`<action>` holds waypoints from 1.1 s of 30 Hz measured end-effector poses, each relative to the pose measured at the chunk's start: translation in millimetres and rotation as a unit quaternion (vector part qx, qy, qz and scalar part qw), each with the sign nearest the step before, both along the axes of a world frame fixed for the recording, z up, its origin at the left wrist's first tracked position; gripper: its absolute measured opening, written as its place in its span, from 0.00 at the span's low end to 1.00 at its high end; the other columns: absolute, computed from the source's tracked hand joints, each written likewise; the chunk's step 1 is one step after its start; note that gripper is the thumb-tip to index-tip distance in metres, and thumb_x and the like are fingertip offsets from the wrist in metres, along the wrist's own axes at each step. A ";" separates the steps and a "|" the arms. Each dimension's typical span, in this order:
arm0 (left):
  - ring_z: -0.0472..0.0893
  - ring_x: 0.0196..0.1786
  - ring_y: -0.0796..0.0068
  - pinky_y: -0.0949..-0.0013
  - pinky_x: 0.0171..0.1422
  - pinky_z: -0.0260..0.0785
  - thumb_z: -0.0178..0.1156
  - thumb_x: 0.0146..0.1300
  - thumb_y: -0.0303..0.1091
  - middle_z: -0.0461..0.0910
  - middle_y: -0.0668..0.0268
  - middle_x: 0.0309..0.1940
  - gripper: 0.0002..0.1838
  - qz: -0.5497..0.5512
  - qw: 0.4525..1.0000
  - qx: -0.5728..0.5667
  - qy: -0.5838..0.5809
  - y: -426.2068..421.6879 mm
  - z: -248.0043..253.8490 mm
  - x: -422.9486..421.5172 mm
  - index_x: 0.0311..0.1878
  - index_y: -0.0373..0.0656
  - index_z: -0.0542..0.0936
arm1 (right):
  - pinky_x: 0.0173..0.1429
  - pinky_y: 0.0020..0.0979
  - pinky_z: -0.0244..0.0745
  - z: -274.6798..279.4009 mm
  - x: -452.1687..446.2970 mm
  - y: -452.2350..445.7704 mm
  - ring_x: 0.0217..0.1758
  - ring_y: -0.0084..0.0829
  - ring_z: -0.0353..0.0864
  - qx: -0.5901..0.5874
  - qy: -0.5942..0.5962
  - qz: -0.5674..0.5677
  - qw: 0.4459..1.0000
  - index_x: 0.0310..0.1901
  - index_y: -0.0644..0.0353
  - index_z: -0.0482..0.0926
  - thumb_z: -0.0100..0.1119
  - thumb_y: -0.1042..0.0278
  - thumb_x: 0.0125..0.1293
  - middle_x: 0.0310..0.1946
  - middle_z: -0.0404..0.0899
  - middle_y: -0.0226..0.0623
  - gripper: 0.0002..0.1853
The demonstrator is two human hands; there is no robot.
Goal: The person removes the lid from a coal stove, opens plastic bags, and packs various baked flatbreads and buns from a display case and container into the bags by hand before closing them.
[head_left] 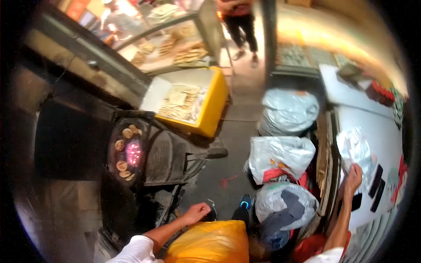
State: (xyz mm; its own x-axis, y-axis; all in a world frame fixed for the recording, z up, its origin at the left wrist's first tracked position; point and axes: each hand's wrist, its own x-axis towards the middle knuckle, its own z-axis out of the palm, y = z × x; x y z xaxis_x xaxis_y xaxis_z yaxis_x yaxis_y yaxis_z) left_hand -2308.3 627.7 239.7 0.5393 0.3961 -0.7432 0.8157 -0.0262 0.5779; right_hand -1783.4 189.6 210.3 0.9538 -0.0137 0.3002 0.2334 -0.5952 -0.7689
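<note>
Left hand (197,214) apparently loosely curled, right forearm (344,217) outstretched, right hand (354,176) pinched closed

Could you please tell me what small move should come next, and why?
Probably draw the shiny bag closer across the white table with the right hand: its fingers appear to be at the bag's near edge, while the left hand, well apart, shows nothing held.

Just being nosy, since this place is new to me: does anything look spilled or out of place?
A red mark on the grey floor, left of the silvery bags, looks odd against that plain surface. I can't tell whether it's a spill or paint.
</note>
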 end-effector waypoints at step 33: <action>0.79 0.59 0.70 0.64 0.66 0.72 0.57 0.71 0.29 0.78 0.61 0.57 0.19 0.290 0.767 -0.342 -0.459 34.3 159.9 95.8 0.63 0.40 0.72 | 0.73 0.50 0.58 227.2 -304.9 332.3 0.65 0.39 0.74 -0.124 -0.262 0.683 0.670 0.34 0.56 0.78 0.66 0.65 0.51 0.57 0.79 0.41 0.10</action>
State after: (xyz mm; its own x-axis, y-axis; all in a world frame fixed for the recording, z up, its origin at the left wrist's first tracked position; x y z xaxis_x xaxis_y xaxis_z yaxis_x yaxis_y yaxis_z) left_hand -2212.5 662.0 399.5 0.8398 0.4543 -0.2973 -0.1830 0.7523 0.6329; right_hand -2088.3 521.9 437.6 -0.2117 0.8775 0.4303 0.8910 0.3542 -0.2841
